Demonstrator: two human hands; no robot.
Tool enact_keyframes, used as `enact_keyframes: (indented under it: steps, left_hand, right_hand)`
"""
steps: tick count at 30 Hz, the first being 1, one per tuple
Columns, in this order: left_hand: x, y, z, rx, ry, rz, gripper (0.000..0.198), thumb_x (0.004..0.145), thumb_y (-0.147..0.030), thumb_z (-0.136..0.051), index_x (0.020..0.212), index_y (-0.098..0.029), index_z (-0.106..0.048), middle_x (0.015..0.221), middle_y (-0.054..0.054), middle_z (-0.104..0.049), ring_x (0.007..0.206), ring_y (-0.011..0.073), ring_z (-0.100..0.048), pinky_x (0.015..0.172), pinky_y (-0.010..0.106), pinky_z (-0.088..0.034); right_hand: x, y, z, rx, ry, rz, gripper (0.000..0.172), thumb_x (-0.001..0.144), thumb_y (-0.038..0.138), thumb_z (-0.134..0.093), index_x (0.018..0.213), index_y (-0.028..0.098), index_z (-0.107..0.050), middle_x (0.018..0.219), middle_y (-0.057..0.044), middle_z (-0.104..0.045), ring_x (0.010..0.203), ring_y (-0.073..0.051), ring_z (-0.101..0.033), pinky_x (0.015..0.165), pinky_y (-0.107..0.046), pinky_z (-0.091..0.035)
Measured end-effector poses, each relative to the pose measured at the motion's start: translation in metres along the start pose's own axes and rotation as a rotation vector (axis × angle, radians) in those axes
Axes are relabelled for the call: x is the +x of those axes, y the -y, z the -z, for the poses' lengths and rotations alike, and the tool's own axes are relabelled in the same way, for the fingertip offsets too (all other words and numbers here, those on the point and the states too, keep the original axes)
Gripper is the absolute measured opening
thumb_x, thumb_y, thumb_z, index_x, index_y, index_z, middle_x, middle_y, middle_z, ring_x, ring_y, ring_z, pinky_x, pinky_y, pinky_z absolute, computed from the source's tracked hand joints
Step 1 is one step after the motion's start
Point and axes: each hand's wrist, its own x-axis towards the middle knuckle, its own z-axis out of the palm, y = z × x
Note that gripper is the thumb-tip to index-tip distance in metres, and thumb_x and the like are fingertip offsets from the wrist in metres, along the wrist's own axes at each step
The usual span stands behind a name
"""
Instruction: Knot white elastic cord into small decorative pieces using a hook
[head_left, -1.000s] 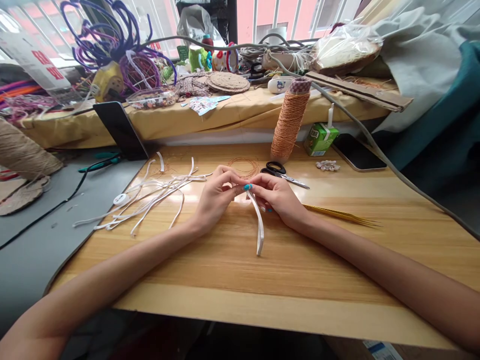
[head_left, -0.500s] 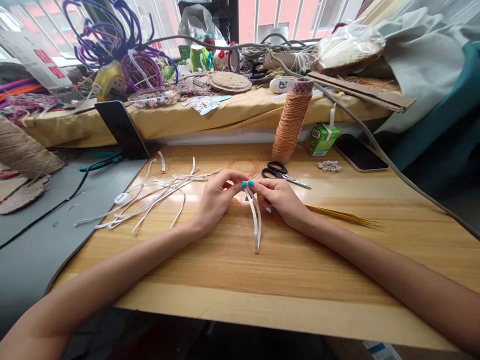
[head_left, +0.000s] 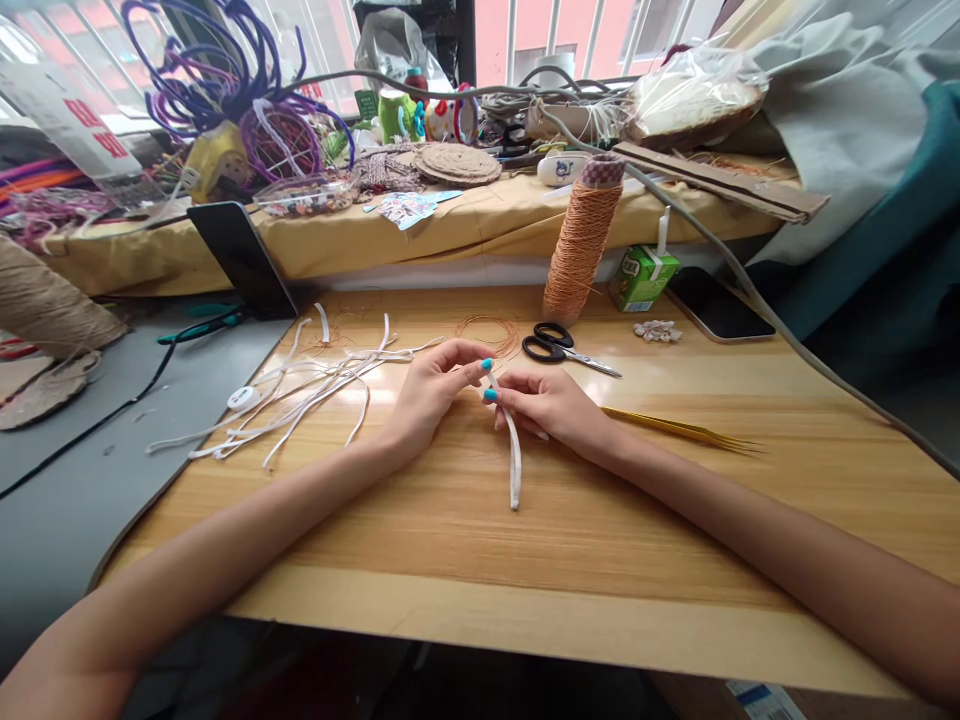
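Observation:
A flat white cord (head_left: 514, 462) hangs folded toward me over the wooden table, its two lengths lying together. My left hand (head_left: 441, 392) pinches its upper end between thumb and index finger. Just below, my right hand (head_left: 551, 408) grips the same cord, the thumb pressed across it. Fingers hide the cord's top. Left of my hands lies a loose pile of white cords (head_left: 300, 405). Beyond my right hand are scissors (head_left: 553, 345) with black handles, and gold tweezers (head_left: 679, 428) lie by my right wrist.
A cone of orange twine (head_left: 583, 245) stands at the back, beside a green drink carton (head_left: 642, 278) and a phone (head_left: 720, 304). Small white pieces (head_left: 658, 331) lie before the carton. Another phone (head_left: 241, 260) leans at the back left. A grey cable (head_left: 817, 370) crosses the right side.
My right thumb has slid down the cord, away from my left thumb. The two hanging lengths, spread apart before, now lie together.

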Motion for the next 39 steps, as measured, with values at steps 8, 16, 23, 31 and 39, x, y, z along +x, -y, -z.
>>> enact_keyframes:
  steps: [8, 16, 23, 31, 39]
  left_hand:
    - [0.0021, -0.0009, 0.0012, -0.009, 0.059, 0.036, 0.022, 0.073, -0.03, -0.06, 0.09, -0.016, -0.065, 0.082, 0.002, -0.063, 0.072, 0.0107, -0.054, 0.075, 0.024, -0.041]
    - [0.0014, -0.0046, 0.0007, 0.078, 0.062, 0.004, 0.02, 0.074, -0.031, -0.059, 0.083, -0.017, -0.068, 0.077, 0.002, -0.063, 0.069, 0.0109, -0.051, 0.068, 0.022, -0.04]
    - [0.0004, -0.0045, 0.0003, 0.06, 0.044, -0.011, 0.018, 0.074, -0.03, -0.058, 0.077, -0.016, -0.068, 0.071, 0.001, -0.062, 0.067, 0.0108, -0.05, 0.065, 0.022, -0.039]
    - [0.0017, 0.0012, 0.0003, -0.079, 0.06, 0.074, 0.017, 0.072, -0.029, -0.06, 0.07, -0.014, -0.065, 0.067, 0.001, -0.06, 0.066, 0.0111, -0.053, 0.069, 0.024, -0.041]
    - [-0.0034, -0.0071, -0.0032, 0.184, 0.061, -0.07, 0.02, 0.078, -0.033, -0.052, 0.075, -0.015, -0.061, 0.073, 0.0, -0.06, 0.066, 0.0096, -0.051, 0.062, 0.02, -0.039]
  right_hand:
    - [-0.0002, 0.0016, 0.0027, 0.117, -0.08, -0.028, 0.028, 0.071, 0.039, -0.06, 0.064, 0.012, -0.058, 0.052, 0.002, -0.058, 0.029, -0.001, -0.033, 0.032, -0.019, -0.018]
    - [-0.0005, 0.0013, 0.0031, 0.121, -0.065, -0.031, 0.025, 0.071, 0.037, -0.06, 0.068, 0.013, -0.059, 0.051, 0.003, -0.058, 0.027, -0.001, -0.034, 0.03, -0.018, -0.019]
    - [0.0, -0.0014, 0.0027, 0.089, -0.044, -0.013, 0.024, 0.073, 0.037, -0.058, 0.073, 0.012, -0.061, 0.051, 0.003, -0.058, 0.028, -0.001, -0.033, 0.03, -0.018, -0.021]
    - [-0.0005, -0.0028, 0.0043, 0.046, 0.022, 0.008, 0.025, 0.075, 0.036, -0.056, 0.076, 0.012, -0.061, 0.053, 0.002, -0.058, 0.031, -0.001, -0.033, 0.033, -0.018, -0.023]
    - [-0.0009, -0.0021, 0.0027, -0.01, -0.013, 0.015, 0.027, 0.077, 0.039, -0.054, 0.071, 0.013, -0.059, 0.054, 0.003, -0.055, 0.033, -0.001, -0.034, 0.033, -0.018, -0.023]
